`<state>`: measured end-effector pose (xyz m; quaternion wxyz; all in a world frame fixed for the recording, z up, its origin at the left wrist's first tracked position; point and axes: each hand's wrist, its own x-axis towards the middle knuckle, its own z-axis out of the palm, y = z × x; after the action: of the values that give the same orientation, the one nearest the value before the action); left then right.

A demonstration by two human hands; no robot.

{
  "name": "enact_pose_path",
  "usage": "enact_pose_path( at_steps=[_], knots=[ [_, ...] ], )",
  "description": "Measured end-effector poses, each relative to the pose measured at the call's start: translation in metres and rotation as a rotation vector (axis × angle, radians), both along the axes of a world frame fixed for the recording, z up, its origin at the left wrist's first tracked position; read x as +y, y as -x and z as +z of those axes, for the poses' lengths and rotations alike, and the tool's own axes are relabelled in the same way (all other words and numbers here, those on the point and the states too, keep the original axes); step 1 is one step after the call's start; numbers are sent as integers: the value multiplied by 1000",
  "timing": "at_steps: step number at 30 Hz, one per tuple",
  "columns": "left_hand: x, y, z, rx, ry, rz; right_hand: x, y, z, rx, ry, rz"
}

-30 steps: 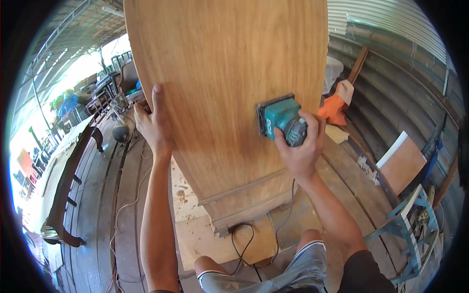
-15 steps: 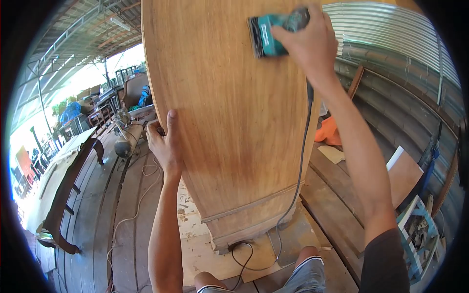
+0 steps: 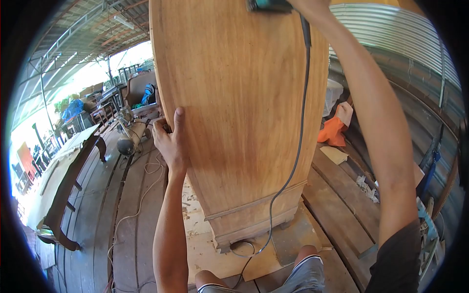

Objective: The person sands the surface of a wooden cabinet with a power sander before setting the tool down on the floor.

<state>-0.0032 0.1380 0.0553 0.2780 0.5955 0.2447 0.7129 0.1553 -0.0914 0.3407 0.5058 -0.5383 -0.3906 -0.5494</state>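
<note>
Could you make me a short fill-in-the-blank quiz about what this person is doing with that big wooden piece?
1. The left hand grips the ____ edge of the wooden panel.
2. The right hand holds a teal sander near the panel's ____.
3. A dark ____ hangs from the sander down to the floor.
4. The cloth beside the panel is ____.

Missing words: left; top; cord; orange

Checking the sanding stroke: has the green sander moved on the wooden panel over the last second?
Yes. The sander in the right hand has climbed from mid-height on the wooden panel to its top, near the picture's upper edge.
</note>
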Motion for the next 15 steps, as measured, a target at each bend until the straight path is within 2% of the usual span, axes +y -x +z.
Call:
enact_pose_path(
  at_steps=[1, 3, 5, 8, 11, 15],
  knots=[
    [0, 0, 0, 4, 4, -3, -1, 3, -13, -9, 0, 3],
    [-2, -1, 0, 4, 1, -12, -5, 6, -41, 163, 101, 47],
    [-5, -2, 1, -4, 10, 0, 9, -33, -73, -64, 2, -177],
    [-7, -1, 1, 2, -7, 11, 8, -24, -85, 23, 28, -127],
    [-5, -2, 1, 0, -7, 16, 7, 1, -62, -57, -121, -115],
    [-7, -2, 1, -7, 5, 11, -5, -1, -3, 25, 30, 18]
  ],
)
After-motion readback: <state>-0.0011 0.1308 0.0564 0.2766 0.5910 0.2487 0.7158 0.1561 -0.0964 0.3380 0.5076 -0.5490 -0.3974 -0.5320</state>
